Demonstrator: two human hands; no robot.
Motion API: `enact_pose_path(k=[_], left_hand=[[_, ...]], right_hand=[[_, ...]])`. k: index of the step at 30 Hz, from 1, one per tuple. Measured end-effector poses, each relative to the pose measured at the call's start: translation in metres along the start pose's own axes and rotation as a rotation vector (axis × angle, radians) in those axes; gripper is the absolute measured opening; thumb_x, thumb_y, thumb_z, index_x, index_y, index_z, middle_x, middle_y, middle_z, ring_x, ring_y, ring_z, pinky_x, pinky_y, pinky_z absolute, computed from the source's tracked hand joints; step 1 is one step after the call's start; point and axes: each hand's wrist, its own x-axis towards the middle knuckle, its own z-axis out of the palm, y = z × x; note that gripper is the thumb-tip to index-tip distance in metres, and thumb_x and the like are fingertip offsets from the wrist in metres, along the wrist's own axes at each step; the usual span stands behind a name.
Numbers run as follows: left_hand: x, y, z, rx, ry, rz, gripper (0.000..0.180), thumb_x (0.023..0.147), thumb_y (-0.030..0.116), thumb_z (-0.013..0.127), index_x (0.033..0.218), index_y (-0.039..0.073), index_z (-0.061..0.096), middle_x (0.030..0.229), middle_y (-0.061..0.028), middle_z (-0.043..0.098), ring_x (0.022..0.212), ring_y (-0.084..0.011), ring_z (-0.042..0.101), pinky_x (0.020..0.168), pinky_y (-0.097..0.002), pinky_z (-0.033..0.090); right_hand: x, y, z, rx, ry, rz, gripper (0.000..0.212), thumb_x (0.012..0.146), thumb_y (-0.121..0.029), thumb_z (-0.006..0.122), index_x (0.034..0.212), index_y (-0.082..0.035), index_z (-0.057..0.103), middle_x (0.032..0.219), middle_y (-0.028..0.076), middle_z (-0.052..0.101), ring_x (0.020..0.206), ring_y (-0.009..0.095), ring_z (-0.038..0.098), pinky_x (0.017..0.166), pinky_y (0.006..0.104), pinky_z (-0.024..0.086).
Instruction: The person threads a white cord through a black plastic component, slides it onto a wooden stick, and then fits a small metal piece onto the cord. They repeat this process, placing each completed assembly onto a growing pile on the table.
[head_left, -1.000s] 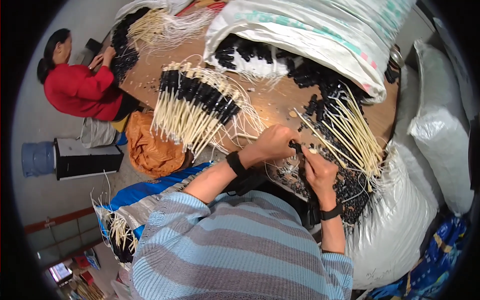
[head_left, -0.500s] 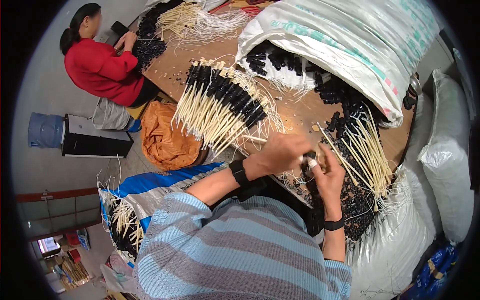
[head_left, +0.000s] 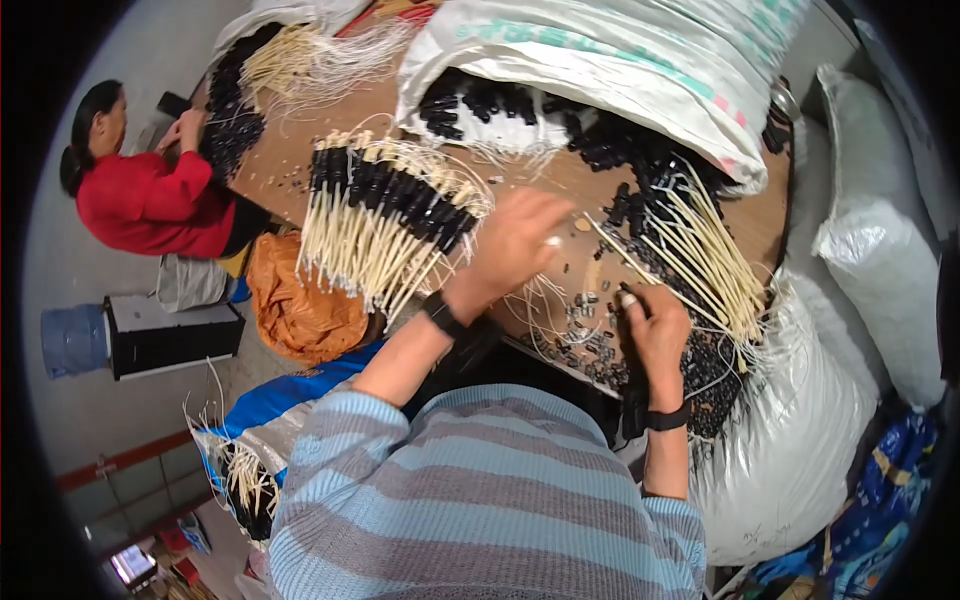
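Observation:
My left hand (head_left: 515,240) is over the wooden table, beside a fanned stack of cream tubes with black sleeves and white wires (head_left: 385,210). Motion smears its fingers, and a white wrap shows on one of them. Close to the table's near edge, my right hand (head_left: 660,325) pinches a small black plastic part (head_left: 626,290) between thumb and fingers. Beneath and around that hand lies a scatter of small black parts (head_left: 705,365). Just beyond it, a loose bundle of cream tubes (head_left: 705,255) rests on black pieces.
A white woven sack (head_left: 610,50) spills black sleeves (head_left: 600,145) onto the far table. Full pale sacks (head_left: 880,200) line the right side. A person in red (head_left: 150,205) works at the left end. An orange sack (head_left: 300,305) stands below the table's left edge.
My hands have come apart: the left has moved up and away from the right. The view has shifted, so the table appears further left.

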Motion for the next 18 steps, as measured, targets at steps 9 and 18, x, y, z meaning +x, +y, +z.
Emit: enact_pose_path(k=[9, 18], left_hand=[[0.056, -0.034, 0.097, 0.171, -0.255, 0.089, 0.024, 0.075, 0.004, 0.06, 0.095, 0.012, 0.072, 0.097, -0.0059, 0.064, 0.101, -0.029, 0.057, 0.083, -0.0402, 0.048], [0.013, -0.036, 0.043, -0.27, -0.304, -0.36, 0.032, 0.081, 0.002, 0.057, 0.113, 0.004, 0.058, 0.1, -0.0115, 0.065, 0.094, -0.0229, 0.062, 0.084, -0.0323, 0.048]], right_hand=[[0.001, 0.038, -0.022, -0.345, 0.029, 0.031, 0.006, 0.074, -0.006, 0.063, 0.076, -0.005, 0.058, 0.073, 0.016, 0.059, 0.07, 0.036, 0.059, 0.061, 0.0451, 0.046], [-0.02, 0.032, -0.024, 0.407, 0.093, 0.251, 0.016, 0.086, -0.009, 0.067, 0.1, -0.002, 0.068, 0.063, 0.003, 0.06, 0.057, 0.008, 0.052, 0.053, 0.0255, 0.041]])
